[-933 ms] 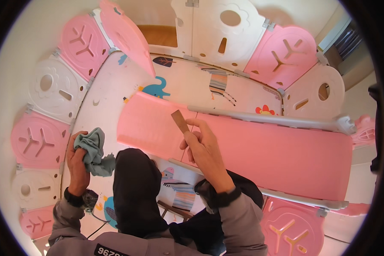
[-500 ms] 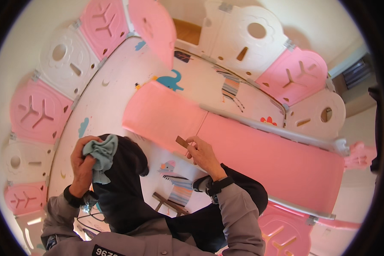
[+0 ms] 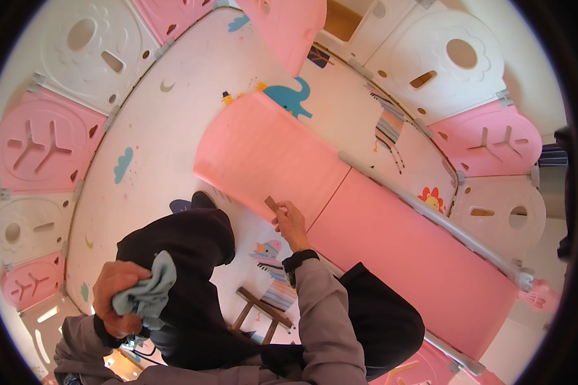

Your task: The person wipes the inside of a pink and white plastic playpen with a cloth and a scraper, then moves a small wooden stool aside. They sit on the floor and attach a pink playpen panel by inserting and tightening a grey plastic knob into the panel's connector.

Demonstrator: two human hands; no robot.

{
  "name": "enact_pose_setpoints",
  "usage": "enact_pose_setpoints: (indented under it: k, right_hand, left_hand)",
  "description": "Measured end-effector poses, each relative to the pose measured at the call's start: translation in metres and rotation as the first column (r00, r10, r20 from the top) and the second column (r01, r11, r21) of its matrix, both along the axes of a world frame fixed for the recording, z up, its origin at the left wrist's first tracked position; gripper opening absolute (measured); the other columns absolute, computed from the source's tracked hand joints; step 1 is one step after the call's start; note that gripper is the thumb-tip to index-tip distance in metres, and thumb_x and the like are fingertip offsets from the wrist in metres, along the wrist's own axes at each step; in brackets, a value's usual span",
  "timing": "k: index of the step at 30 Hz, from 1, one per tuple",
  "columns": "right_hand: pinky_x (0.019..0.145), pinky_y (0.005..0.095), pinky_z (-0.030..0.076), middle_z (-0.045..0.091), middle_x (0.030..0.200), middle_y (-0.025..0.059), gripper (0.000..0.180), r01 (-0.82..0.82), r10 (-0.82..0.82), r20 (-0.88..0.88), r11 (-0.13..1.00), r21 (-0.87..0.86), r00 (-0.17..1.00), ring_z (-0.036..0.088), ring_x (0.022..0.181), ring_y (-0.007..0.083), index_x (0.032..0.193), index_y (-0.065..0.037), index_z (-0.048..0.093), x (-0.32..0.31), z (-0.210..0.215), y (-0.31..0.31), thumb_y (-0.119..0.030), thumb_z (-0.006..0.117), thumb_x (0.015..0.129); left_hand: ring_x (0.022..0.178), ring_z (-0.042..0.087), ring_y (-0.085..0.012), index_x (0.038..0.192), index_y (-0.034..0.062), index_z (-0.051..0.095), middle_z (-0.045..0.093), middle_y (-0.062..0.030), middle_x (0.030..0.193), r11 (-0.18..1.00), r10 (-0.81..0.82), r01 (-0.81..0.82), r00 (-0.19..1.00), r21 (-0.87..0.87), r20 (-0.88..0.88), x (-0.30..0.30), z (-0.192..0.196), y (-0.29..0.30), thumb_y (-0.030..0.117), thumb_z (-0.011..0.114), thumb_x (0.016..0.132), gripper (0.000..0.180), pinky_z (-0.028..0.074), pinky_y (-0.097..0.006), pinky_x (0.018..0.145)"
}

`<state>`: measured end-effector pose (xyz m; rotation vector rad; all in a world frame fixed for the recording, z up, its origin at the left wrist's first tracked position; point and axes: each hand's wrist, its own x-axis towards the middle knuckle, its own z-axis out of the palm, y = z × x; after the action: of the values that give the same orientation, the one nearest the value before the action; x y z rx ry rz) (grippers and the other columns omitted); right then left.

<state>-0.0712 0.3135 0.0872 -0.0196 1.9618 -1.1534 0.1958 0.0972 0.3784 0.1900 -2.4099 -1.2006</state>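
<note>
My left hand [image 3: 112, 292] is closed around a crumpled grey-green cloth [image 3: 149, 292], above my left thigh. My right hand [image 3: 291, 224] pinches a small flat brown strip [image 3: 271, 203] between thumb and fingers. The strip is at the near edge of a long pink plastic panel [image 3: 270, 151], left of the seam across it. Whether the strip touches the panel, I cannot tell. The panel's larger section [image 3: 404, 256] stretches to the right, with a grey rail [image 3: 430, 215] along its far side.
Pink and white fence panels [image 3: 87, 61] surround a white play mat [image 3: 167, 135] printed with animals and clouds. A low brown wooden stool [image 3: 263, 308] stands between my legs. My dark shoe [image 3: 203, 200] rests on the mat close to the pink panel.
The whole view has shifted. My left hand has come lower and nearer to me with the cloth. My right hand, still pinching the strip, has moved left of the panel's seam.
</note>
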Motion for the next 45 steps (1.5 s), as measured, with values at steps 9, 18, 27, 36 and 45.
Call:
enact_pose_setpoints:
  k: [9,18,27,36,45]
  right_hand:
    - [0.056,0.0302,0.051,0.071,0.077,0.0107,0.033,0.016,-0.015,-0.080,1.000,0.016,0.997,0.064,0.060,0.0158,0.124,-0.004,0.065,0.006,-0.077,-0.003,-0.024,0.054,0.101]
    - [0.075,0.0453,0.053,0.074,0.087,0.0107,0.028,-0.032,0.053,-0.155,0.991,0.133,0.987,0.072,0.084,0.0295,0.124,-0.017,0.066,0.005,-0.088,-0.008,-0.025,0.053,0.100]
    - [0.072,0.0427,0.053,0.074,0.086,0.0124,0.026,-0.037,0.118,-0.276,0.958,0.283,0.954,0.073,0.080,0.0290,0.115,-0.011,0.070,0.008,-0.086,-0.017,-0.022,0.054,0.099]
    - [0.072,0.0464,0.052,0.073,0.084,0.0154,0.025,-0.042,0.154,-0.325,0.944,0.326,0.933,0.071,0.084,0.0380,0.113,-0.011,0.069,0.007,-0.079,-0.020,-0.022,0.053,0.098]
    - [0.081,0.0518,0.054,0.075,0.101,0.0169,0.026,-0.096,0.185,-0.204,0.920,0.379,0.961,0.070,0.100,0.0398,0.119,-0.016,0.069,-0.001,-0.076,-0.023,-0.020,0.053,0.098]
  left_hand:
    - [0.081,0.062,-0.0217,0.132,0.0062,0.053,0.064,-0.0184,0.108,0.998,-0.023,0.028,0.996,-0.051,0.091,0.012,0.004,-0.004,0.025,0.075,0.090,0.051,0.048,-0.033,0.071]
    - [0.080,0.063,-0.0196,0.133,0.0069,0.052,0.063,-0.0173,0.109,0.996,-0.005,0.015,0.994,-0.092,0.109,0.015,0.006,-0.004,0.041,0.071,0.096,0.054,0.046,-0.031,0.066]
    - [0.077,0.063,-0.0203,0.131,0.0043,0.052,0.062,-0.0193,0.107,0.995,-0.016,0.021,0.999,-0.099,0.046,0.013,0.000,-0.005,0.048,0.066,0.098,0.057,0.049,-0.030,0.062]
    - [0.076,0.063,-0.0207,0.128,0.0046,0.052,0.062,-0.0187,0.106,0.992,-0.028,0.036,0.997,-0.122,0.073,0.007,0.004,-0.005,0.045,0.066,0.099,0.052,0.050,-0.030,0.063]
    - [0.077,0.064,-0.0216,0.127,0.0059,0.051,0.063,-0.0184,0.106,0.992,-0.033,0.045,0.994,-0.114,0.105,0.006,0.006,-0.006,0.045,0.068,0.098,0.052,0.050,-0.031,0.065]
